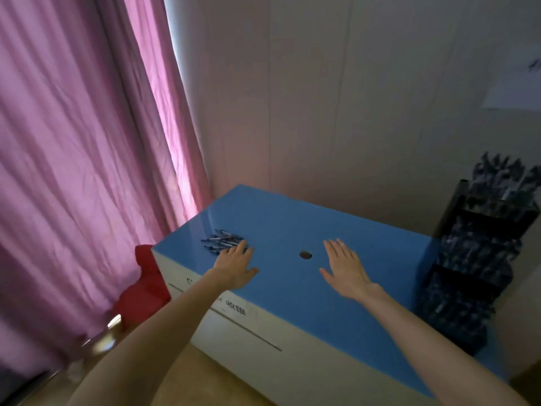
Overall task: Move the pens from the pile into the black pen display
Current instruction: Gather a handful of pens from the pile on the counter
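Note:
A small pile of dark pens (221, 241) lies near the far left corner of the blue table top (292, 227). My left hand (236, 265) rests flat and open on the table, its fingertips touching the near edge of the pile. My right hand (345, 268) lies flat and open on the blue surface, holding nothing. The black tiered pen display (480, 259) stands at the right end of the table, and its tiers hold many dark pens.
A round hole (305, 255) sits in the table top between my hands. Pink curtains (87, 159) hang at the left. A red object (143, 285) stands beside the table's left end. The wall behind is plain, with a paper sheet (515, 80) on it.

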Demonstrator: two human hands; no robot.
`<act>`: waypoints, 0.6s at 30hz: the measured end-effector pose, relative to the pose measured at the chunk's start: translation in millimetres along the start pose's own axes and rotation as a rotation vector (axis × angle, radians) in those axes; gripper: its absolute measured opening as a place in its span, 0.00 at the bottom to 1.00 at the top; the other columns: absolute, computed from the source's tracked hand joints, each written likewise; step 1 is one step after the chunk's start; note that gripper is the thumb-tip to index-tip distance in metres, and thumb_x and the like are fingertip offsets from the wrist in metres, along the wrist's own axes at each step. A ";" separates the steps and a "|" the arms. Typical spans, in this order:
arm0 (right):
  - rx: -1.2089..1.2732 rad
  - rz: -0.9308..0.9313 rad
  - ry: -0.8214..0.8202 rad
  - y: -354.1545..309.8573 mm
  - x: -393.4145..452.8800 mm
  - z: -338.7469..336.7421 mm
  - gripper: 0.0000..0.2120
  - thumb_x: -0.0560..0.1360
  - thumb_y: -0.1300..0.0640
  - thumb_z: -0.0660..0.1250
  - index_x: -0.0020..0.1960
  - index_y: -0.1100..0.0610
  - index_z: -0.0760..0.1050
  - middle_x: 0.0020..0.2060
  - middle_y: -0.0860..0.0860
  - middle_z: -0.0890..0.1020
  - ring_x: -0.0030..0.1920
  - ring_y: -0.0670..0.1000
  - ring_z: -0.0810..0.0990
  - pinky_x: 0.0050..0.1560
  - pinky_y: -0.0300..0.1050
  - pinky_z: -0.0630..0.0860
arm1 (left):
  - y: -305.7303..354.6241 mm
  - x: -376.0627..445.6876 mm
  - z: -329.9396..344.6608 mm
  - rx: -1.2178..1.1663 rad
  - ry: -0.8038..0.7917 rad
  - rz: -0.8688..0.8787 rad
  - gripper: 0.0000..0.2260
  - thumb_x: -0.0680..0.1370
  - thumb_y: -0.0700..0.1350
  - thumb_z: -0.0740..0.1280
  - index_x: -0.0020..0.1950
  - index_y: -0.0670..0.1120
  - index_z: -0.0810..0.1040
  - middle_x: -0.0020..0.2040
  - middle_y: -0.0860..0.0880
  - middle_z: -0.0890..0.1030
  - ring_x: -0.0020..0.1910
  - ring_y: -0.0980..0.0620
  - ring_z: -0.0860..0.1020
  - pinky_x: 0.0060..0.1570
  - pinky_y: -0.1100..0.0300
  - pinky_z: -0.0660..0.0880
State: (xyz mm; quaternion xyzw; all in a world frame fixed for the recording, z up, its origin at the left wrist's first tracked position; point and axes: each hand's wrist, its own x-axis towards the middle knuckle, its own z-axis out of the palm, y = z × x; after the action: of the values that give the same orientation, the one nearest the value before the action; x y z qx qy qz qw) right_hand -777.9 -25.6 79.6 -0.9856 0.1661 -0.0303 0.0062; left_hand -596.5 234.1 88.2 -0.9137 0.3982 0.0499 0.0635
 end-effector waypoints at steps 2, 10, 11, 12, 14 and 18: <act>0.007 -0.024 -0.027 -36.0 33.4 9.5 0.37 0.84 0.44 0.57 0.83 0.60 0.43 0.82 0.55 0.52 0.82 0.56 0.47 0.80 0.52 0.53 | -45.6 1.7 11.7 0.000 -0.066 -0.018 0.33 0.83 0.62 0.57 0.81 0.45 0.56 0.82 0.42 0.53 0.75 0.39 0.65 0.70 0.44 0.67; 0.007 -0.081 -0.124 -161.7 145.2 52.1 0.35 0.84 0.46 0.58 0.82 0.59 0.47 0.79 0.56 0.59 0.79 0.58 0.57 0.77 0.53 0.60 | -200.0 23.4 47.6 -0.033 -0.193 -0.056 0.34 0.82 0.59 0.61 0.82 0.47 0.52 0.83 0.41 0.49 0.75 0.39 0.66 0.68 0.45 0.70; 0.006 -0.082 -0.135 -172.9 153.4 57.7 0.34 0.84 0.47 0.58 0.82 0.59 0.48 0.78 0.56 0.61 0.78 0.57 0.59 0.76 0.52 0.61 | -211.3 27.8 51.7 -0.048 -0.197 -0.055 0.34 0.82 0.59 0.61 0.82 0.47 0.53 0.82 0.41 0.50 0.74 0.39 0.67 0.68 0.45 0.71; 0.012 -0.084 -0.144 -183.3 162.5 63.3 0.32 0.84 0.47 0.58 0.82 0.59 0.51 0.77 0.55 0.63 0.77 0.56 0.61 0.75 0.51 0.63 | -222.3 33.2 55.6 -0.065 -0.204 -0.054 0.33 0.82 0.59 0.62 0.82 0.47 0.54 0.82 0.41 0.52 0.73 0.39 0.69 0.66 0.46 0.72; 0.039 -0.096 -0.141 -198.9 178.7 70.3 0.28 0.85 0.49 0.58 0.80 0.59 0.56 0.74 0.54 0.67 0.75 0.55 0.65 0.73 0.49 0.66 | -237.9 45.9 62.4 -0.095 -0.194 -0.051 0.31 0.82 0.58 0.62 0.81 0.47 0.57 0.81 0.43 0.55 0.71 0.40 0.72 0.63 0.46 0.74; 0.106 -0.163 -0.122 -216.1 222.6 87.2 0.24 0.84 0.52 0.59 0.78 0.57 0.62 0.71 0.52 0.71 0.71 0.53 0.68 0.70 0.49 0.68 | -258.0 81.9 76.2 -0.178 -0.151 -0.061 0.28 0.83 0.56 0.61 0.80 0.47 0.60 0.79 0.46 0.60 0.68 0.44 0.73 0.59 0.47 0.76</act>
State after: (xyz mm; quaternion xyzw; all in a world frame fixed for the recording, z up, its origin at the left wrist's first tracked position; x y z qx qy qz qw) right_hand -492.0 105.9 10.2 -0.9942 0.0830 0.0205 0.0659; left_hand -354.7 360.9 21.2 -0.9212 0.3581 0.1516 0.0133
